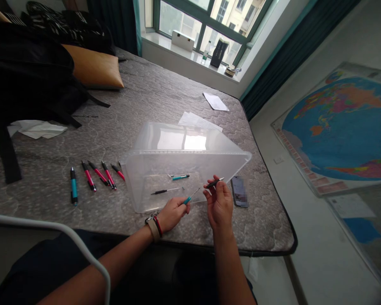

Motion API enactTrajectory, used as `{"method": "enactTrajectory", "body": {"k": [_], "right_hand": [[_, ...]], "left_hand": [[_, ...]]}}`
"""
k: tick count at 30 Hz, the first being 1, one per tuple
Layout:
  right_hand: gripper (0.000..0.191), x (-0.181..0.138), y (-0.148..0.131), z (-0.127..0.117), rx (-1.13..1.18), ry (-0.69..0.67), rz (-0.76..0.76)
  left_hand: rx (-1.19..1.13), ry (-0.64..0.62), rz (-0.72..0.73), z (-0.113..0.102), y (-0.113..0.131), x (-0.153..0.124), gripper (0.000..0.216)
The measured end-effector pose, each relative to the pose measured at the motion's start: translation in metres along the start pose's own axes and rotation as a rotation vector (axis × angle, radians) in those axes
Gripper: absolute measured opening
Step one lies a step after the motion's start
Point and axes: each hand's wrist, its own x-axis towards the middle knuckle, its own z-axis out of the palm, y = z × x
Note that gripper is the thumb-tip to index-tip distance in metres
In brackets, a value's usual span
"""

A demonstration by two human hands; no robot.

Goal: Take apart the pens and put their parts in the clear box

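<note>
My left hand (175, 213) is closed on a teal pen barrel (187, 200), from which a thin refill points up and right. In my right hand (220, 202) a black pen part (213, 183) with a silver tip is pinched between the fingers. Both hands are at the near opening of a clear plastic box (136, 182) lying on its side. Inside the box are a teal pen piece (180, 177), a black pen part with a thin refill (161, 191) and some tiny pieces.
Left of the box lie a teal pen (73, 186) and several pink pens (89, 176). A phone (240, 192) is right of the box, papers (200, 121) behind it. A black backpack (25, 76) and tan cushion (93, 67) occupy the mattress's far left. A white tube (66, 231) crosses the lower left.
</note>
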Motion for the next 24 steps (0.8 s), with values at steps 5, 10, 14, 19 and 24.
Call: {"method": "enactTrajectory", "body": {"k": [5,10,14,19,24], "right_hand": [[0.032,-0.006,0.001,0.003,-0.149,-0.017,-0.114],[0.033,-0.006,0.005,0.003,-0.261,-0.050,-0.161],[0.033,-0.006,0.006,0.004,-0.300,-0.078,-0.162],[0.030,-0.010,0.010,0.008,-0.371,-0.133,-0.154],[0.026,-0.014,0.021,0.011,-0.410,-0.253,-0.109]], "left_hand": [[0.013,-0.007,-0.002,0.000,0.001,-0.001,0.017],[0.031,-0.015,0.009,-0.001,0.002,-0.001,0.017],[0.029,-0.007,0.015,-0.002,0.003,0.000,0.018],[0.018,0.009,0.028,-0.005,0.004,0.000,0.018],[0.015,0.075,0.058,-0.008,0.005,-0.001,0.018]]}}
